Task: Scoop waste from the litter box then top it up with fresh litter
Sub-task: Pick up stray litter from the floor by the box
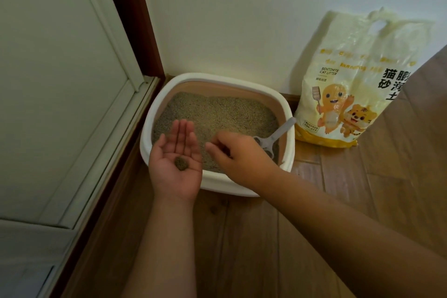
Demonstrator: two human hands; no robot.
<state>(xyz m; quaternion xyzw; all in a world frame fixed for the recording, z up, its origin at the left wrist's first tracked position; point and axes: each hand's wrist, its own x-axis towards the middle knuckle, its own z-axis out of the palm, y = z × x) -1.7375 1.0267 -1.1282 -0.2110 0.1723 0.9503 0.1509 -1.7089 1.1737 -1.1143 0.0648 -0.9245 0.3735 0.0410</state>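
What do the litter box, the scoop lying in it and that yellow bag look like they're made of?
Litter box: seemingly moulded plastic, smooth white rim, tan inner wall. Scoop: probably grey plastic, matte, with slots in its bowl. Bag: thin plastic film, glossy and crinkled, catching the light.

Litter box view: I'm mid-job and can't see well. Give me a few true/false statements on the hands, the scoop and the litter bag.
1. The left hand is palm up with a dark clump lying on it. True.
2. The right hand grips the scoop's handle. False: the scoop lies in the litter box beside that hand, its handle propped on the right rim.
3. The litter bag stands against the wall, right of the box. True.
4. The bag is being tipped over the box. False: neither hand touches it.
5. The right hand's fingers curl down over the litter. True; whether they pinch anything cannot be told.
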